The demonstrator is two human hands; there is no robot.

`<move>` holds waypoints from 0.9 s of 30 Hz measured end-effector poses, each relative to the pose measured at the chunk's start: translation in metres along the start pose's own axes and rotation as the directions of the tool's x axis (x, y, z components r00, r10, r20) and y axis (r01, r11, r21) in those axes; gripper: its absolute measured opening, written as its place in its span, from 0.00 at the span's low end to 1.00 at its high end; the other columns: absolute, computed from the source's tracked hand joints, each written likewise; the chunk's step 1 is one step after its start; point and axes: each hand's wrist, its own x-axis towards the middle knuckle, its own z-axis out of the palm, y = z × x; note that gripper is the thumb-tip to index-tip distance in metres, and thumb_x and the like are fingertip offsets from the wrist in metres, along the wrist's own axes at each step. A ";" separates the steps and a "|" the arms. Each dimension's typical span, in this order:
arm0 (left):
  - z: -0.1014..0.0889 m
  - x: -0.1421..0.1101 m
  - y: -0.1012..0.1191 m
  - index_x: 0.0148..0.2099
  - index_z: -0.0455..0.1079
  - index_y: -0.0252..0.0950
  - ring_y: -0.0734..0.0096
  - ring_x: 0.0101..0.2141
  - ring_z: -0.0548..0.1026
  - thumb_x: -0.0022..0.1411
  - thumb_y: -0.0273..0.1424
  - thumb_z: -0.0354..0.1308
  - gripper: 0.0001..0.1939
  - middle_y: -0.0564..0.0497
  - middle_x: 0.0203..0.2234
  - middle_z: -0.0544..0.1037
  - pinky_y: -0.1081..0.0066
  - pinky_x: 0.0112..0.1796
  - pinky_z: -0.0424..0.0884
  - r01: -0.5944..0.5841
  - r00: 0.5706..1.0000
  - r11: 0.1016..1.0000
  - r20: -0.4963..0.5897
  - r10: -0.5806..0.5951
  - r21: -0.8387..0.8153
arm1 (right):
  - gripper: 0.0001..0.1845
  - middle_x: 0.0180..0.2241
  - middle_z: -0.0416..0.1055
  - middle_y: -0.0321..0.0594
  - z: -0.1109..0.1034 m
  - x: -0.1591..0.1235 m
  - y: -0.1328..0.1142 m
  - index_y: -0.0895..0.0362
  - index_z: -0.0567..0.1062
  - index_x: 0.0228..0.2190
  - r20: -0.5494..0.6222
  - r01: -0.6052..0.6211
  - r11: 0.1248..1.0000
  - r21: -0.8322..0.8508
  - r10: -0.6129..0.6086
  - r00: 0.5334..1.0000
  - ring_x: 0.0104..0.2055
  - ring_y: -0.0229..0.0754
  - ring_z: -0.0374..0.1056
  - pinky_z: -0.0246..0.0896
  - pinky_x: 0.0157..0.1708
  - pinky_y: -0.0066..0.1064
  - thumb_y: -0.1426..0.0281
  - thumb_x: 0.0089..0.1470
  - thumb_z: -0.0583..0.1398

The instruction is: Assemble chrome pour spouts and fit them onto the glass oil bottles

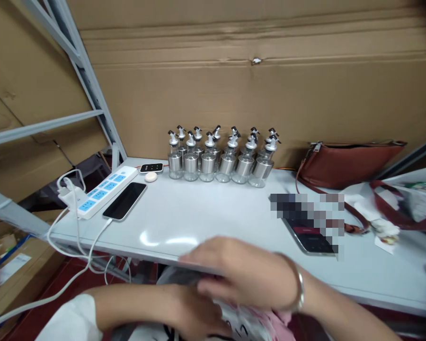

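My right hand [246,274], with a bangle at the wrist, is at the table's front edge. Its fingers stretch out to the left, the thumb apart, and it holds nothing that I can see. Lower and partly behind it, my left hand [197,310] hangs in front of my lap, blurred, its fingers hard to make out. Across the table, several glass oil bottles [208,166] with steel sleeves and pourer tops stand upright in two rows, apart from both hands. To the right lies a dark phone [310,237], partly pixelated, the thing nearest my right hand on the tabletop.
On the white table [199,213], a power strip [108,192], a charging phone [125,201], a small black-faced device [151,168] and a round white object [150,177] lie left. A brown bag [348,163] stands right. Cardboard [234,90] backs the table; cables hang off its left edge.
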 end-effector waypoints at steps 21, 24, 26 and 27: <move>-0.188 0.156 -0.156 0.51 0.55 0.35 0.56 0.52 0.65 0.42 0.28 0.66 0.35 0.43 0.47 0.66 0.56 0.54 0.59 -0.128 0.384 0.961 -0.905 -0.181 -0.246 | 0.29 0.62 0.49 0.57 0.019 0.042 0.144 0.65 0.59 0.58 -0.240 -0.420 0.855 -0.305 0.358 0.902 0.65 0.53 0.44 0.42 0.61 0.49 0.63 0.59 0.52; -0.180 0.150 -0.149 0.43 0.60 0.36 0.57 0.48 0.66 0.39 0.31 0.69 0.29 0.48 0.41 0.66 0.57 0.51 0.62 -0.041 0.300 0.983 -0.941 -0.158 -0.178 | 0.29 0.62 0.49 0.57 0.021 0.042 0.146 0.64 0.60 0.58 -0.248 -0.421 0.853 -0.309 0.355 0.901 0.65 0.52 0.44 0.42 0.61 0.49 0.62 0.59 0.52; -0.172 0.145 -0.138 0.41 0.59 0.36 0.58 0.45 0.67 0.38 0.31 0.69 0.29 0.49 0.39 0.66 0.59 0.49 0.64 -0.026 0.268 0.983 -0.948 -0.169 -0.182 | 0.29 0.62 0.49 0.57 0.022 0.042 0.148 0.64 0.60 0.58 -0.253 -0.420 0.854 -0.306 0.352 0.901 0.65 0.53 0.44 0.42 0.61 0.49 0.63 0.59 0.52; -0.169 0.143 -0.132 0.40 0.58 0.36 0.59 0.43 0.68 0.38 0.31 0.69 0.28 0.49 0.37 0.67 0.60 0.47 0.65 -0.028 0.258 0.981 -0.949 -0.181 -0.194 | 0.28 0.62 0.49 0.57 0.022 0.042 0.150 0.64 0.60 0.57 -0.260 -0.414 0.859 -0.301 0.344 0.902 0.65 0.53 0.44 0.42 0.61 0.50 0.63 0.59 0.53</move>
